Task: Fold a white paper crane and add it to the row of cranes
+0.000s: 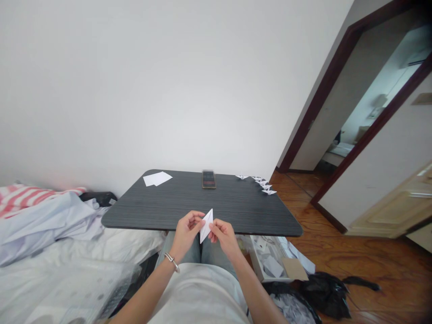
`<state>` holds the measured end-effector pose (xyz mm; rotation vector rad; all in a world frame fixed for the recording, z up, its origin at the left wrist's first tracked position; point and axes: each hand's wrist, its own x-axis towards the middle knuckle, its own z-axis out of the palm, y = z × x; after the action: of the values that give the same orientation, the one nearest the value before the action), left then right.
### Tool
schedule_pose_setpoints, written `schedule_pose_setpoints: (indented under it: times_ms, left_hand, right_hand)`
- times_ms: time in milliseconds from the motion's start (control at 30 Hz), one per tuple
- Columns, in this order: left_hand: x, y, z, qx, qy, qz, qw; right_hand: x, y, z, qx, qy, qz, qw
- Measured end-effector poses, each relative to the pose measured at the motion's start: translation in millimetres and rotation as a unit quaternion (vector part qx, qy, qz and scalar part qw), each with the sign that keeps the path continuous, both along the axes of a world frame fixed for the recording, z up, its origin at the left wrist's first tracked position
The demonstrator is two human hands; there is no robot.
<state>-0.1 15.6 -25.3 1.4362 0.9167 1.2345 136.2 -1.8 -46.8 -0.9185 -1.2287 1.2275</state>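
- The person's left hand (189,225) has its thumb and bent fingers closed in a narrow pinch on the left edge of a slim, diamond-shaped piece of folded white paper (207,226).
- The right hand (223,232) pinches the paper's opposite edge between thumb and fingers, so both hands hold it.
- The folded piece stands slightly tilted between the hands, its upper tip leaning right; in view it crosses the near edge of the dark grey, wood-grained table (162,207), with its lower tip over the person's lap.
- A silver-coloured metal bracelet (172,262) circles the left wrist.
- At the table's far left corner lie flat white paper sheets (157,178), overlapping one another.
- Near the middle of the far edge is a dark, rectangular, phone-like device (209,181); its display is too blurred to read.
- Towards the far right corner, small winged white paper figures (269,192) form a row, most set close together and one a little apart to the left.
- Below the table's right side, on the brown wooden floor (332,216), is an open white box (256,264) with papers inside; a crumpled black plastic bag (326,292) lies near it.
- To the left, a red-and-white striped cloth (30,198) lies among pale, rumpled bedding (118,243).
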Motion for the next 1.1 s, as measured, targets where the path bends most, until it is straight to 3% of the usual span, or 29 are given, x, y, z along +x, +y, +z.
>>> schedule_pose_setpoints:
  times_ms: [367,600,900,1100]
  left_hand:
    - [-1.2,-2.8,4.8,0.0,-0.015,0.016,1.0]
    - [-1.3,-1.2,-1.8,-0.005,0.01,0.009,1.0]
    - [-0.3,-4.7,5.2,-0.034,-0.034,-0.023,0.999]
    - [1.4,-4.7,6.3,-0.047,-0.039,-0.008,0.998]
  right_hand:
    - [1.7,1.0,0.4,-0.011,-0.007,-0.058,0.998]
    - [-0.4,-1.7,4.0,-0.013,0.0,-0.037,0.999]
    - [-1.4,-5.2,11.0,0.019,-0.007,-0.031,0.999]
    - [-1.7,-3.7,8.1,0.009,0.007,-0.04,0.999]
